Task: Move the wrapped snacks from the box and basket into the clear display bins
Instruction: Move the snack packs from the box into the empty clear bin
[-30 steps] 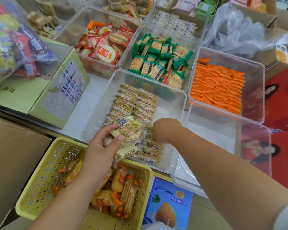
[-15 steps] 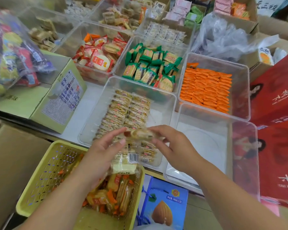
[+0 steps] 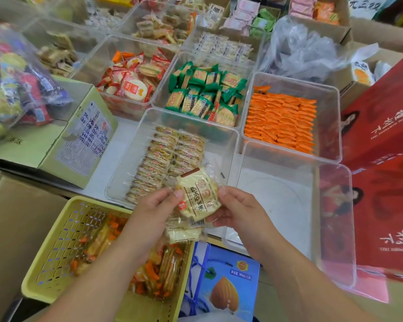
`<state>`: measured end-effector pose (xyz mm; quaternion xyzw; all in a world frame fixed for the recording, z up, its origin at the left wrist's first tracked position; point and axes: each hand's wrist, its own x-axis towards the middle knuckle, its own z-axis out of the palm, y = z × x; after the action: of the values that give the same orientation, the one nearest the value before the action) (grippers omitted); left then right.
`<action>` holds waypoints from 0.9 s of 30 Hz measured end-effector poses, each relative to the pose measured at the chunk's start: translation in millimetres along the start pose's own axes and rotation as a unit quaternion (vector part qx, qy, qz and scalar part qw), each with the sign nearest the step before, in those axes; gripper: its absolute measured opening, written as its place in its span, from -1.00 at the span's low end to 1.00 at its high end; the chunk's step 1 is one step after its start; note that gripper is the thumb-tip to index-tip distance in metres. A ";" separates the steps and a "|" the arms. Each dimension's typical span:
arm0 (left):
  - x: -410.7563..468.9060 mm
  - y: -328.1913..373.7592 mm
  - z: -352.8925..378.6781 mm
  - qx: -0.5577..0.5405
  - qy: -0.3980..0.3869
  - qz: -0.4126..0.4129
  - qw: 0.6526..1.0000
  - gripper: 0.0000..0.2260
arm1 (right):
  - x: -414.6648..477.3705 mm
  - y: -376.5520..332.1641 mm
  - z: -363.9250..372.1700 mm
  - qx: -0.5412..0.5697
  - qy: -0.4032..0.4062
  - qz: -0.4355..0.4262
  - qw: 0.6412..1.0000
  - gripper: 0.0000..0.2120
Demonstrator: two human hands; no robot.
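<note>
Head view: left hand [image 3: 147, 214] and right hand [image 3: 240, 212] pinch snack packet [image 3: 199, 196].

light: bright, even | shadows: soft | edges: blurred, wide-angle bending | centre: sharp

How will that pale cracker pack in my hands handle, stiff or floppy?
Probably stiff in the middle: the cracker pack shows a flat round shape. Its clear film edges look crinkly, likely slippery. Probably light: fingertips alone hold it.
</note>
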<state>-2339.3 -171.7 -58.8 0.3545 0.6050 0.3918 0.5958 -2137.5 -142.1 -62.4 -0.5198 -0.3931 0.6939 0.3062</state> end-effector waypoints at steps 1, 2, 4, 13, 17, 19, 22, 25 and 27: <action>1.4 -1.0 1.1 0.013 0.004 -0.001 1.000 -0.85 | 0.1 0.2 0.6 -0.013 0.017 0.004 1.000 -0.75; 2.6 -2.3 1.8 0.025 0.008 -0.002 1.000 -0.86 | 0.6 0.5 1.6 -0.034 0.042 0.002 0.999 -0.78; 4.6 -4.3 3.0 0.042 0.025 -0.005 0.999 -0.86 | 1.2 2.2 3.5 -0.127 0.118 -0.025 0.985 -0.77; 7.5 -2.3 8.2 0.130 0.024 0.116 0.984 -0.71 | 2.1 1.9 29.4 -0.344 0.040 -0.151 0.926 -0.37; 8.8 1.3 1.3 0.132 0.007 0.112 0.985 -0.58 | 18.2 -2.7 21.7 -0.377 0.073 -0.152 0.911 -0.54; 13.8 -2.1 -3.4 0.107 0.027 0.093 0.990 -0.57 | 31.2 -9.6 14.4 -0.423 0.077 -0.164 0.888 -0.70; 23.1 -9.5 -12.7 0.104 0.083 0.077 0.988 -0.64 | 58.0 -26.9 1.0 -0.514 0.074 -0.196 0.832 -0.77; 30.9 -19.8 -23.8 0.106 0.111 0.064 0.986 -0.58 | 92.2 -41.7 -15.4 -0.689 0.040 -0.179 0.701 -0.69; 34.4 -24.7 -27.2 0.099 0.110 0.064 0.987 -0.57 | 111.0 -47.4 -19.2 -0.765 0.004 -0.143 0.628 -0.69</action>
<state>-2366.8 -153.2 -96.6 0.4048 0.6788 0.4039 0.4608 -2148.5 -21.4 -77.6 -0.5075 -0.8506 0.0890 -0.1045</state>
